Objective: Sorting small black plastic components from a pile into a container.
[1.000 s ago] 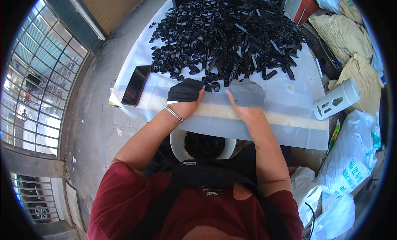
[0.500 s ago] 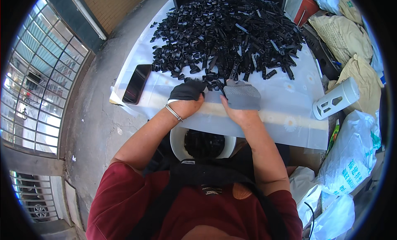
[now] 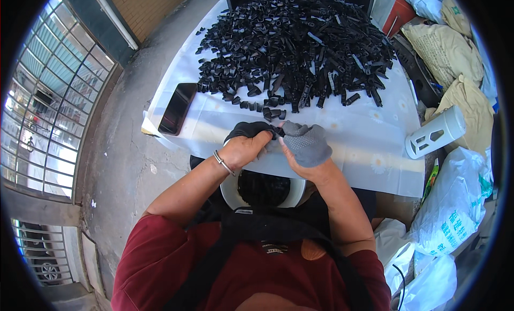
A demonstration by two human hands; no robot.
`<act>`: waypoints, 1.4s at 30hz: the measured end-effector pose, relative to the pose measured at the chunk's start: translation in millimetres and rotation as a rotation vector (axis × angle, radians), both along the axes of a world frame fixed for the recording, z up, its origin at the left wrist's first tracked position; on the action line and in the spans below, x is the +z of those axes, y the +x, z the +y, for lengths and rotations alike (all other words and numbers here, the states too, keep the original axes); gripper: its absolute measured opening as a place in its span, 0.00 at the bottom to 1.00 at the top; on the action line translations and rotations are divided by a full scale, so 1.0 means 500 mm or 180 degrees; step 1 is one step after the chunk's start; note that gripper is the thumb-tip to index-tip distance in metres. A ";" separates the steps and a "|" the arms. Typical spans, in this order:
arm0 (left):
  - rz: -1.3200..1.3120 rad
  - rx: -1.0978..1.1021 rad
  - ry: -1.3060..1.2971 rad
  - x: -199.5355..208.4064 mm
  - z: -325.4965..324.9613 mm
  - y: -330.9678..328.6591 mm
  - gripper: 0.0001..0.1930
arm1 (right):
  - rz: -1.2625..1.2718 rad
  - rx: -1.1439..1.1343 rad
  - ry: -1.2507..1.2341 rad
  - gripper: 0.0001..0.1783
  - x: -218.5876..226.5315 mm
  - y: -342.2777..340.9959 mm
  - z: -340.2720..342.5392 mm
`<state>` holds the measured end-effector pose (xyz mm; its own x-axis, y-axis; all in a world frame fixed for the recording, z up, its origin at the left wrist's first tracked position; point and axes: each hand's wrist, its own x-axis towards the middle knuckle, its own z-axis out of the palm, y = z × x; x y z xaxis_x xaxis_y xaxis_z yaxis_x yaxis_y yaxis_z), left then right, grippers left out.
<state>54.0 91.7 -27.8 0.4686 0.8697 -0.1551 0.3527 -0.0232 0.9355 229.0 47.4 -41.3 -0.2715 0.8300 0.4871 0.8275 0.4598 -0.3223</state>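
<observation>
1. Grey knit fabric covers the right hand (image 3: pixel 306 145), whose fingertips press against those of the left hand (image 3: pixel 247 145), pinching a small black plastic piece (image 3: pixel 278 132) between them; how the piece sits there cannot be made out.
2. The left hand wears a partial black glove and a metal bracelet (image 3: pixel 223 162) at the wrist.
3. Directly below the fingers, a white bucket (image 3: pixel 231 190) holds more black pieces.
4. Under the fingers lies a white tablecloth (image 3: pixel 364 145) with a faint flower print.
5. Just beyond the fingers, a large heap of black plastic pieces (image 3: pixel 300 48) spreads across the table.
6. To the left of the fingers, a dark phone (image 3: pixel 178 108) lies flat near the table's edge.
7. Well to the right, a white cylinder with cut-outs (image 3: pixel 435 132) lies on its side.
8. Farther right, filled sacks (image 3: pixel 450 48) and white plastic bags (image 3: pixel 455 209) crowd the ground.
</observation>
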 end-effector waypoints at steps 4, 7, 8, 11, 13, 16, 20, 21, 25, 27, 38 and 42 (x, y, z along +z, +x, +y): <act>-0.0135 -0.0071 -0.0155 -0.012 -0.028 -0.003 0.16 | 0.0064 0.0355 0.0111 0.13 0.020 -0.013 -0.011; 0.0025 -0.0300 0.0021 -0.011 -0.034 -0.007 0.17 | 0.0061 0.0297 -0.0084 0.14 0.014 -0.023 -0.017; -0.0170 -0.0256 0.0490 -0.023 -0.040 -0.008 0.18 | 0.0194 0.0286 -0.0187 0.15 0.012 -0.027 -0.017; -0.0589 0.0010 0.0399 -0.032 -0.042 0.001 0.17 | 0.0372 0.0303 0.0412 0.14 0.012 -0.034 -0.016; -0.0811 0.0234 -0.0159 -0.031 -0.037 0.003 0.17 | 0.0261 0.0140 0.0252 0.14 0.025 -0.022 -0.018; -0.1097 0.0236 -0.0679 -0.029 -0.030 -0.001 0.20 | 0.0211 -0.0002 0.0129 0.14 0.033 0.007 -0.020; -0.1052 0.0319 -0.0370 -0.032 -0.023 -0.005 0.21 | 0.0592 0.0080 -0.0009 0.12 0.029 0.006 -0.032; -0.1002 0.0351 -0.0260 -0.029 -0.024 -0.005 0.21 | 0.0592 0.0076 -0.0010 0.12 0.027 0.007 -0.030; -0.0730 0.0217 -0.0097 -0.014 -0.019 -0.009 0.21 | -0.0066 -0.0034 0.0075 0.10 0.038 0.005 -0.033; -0.0257 -0.0037 0.0640 -0.001 -0.019 -0.011 0.20 | -0.0359 -0.0167 -0.0146 0.11 0.040 0.005 -0.036; -0.0092 -0.0121 0.1156 0.003 -0.034 -0.004 0.21 | -0.0256 0.0221 0.0200 0.09 0.023 -0.028 -0.037; -0.0520 0.0330 0.0218 0.025 -0.034 -0.005 0.21 | 0.0209 0.0152 0.0765 0.09 0.024 -0.013 -0.031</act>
<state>51.7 74.7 -15.2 0.3902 0.9204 -0.0232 0.2002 -0.0603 0.9779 222.3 31.7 -29.4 -0.2690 0.6751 0.6869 0.7838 0.5679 -0.2512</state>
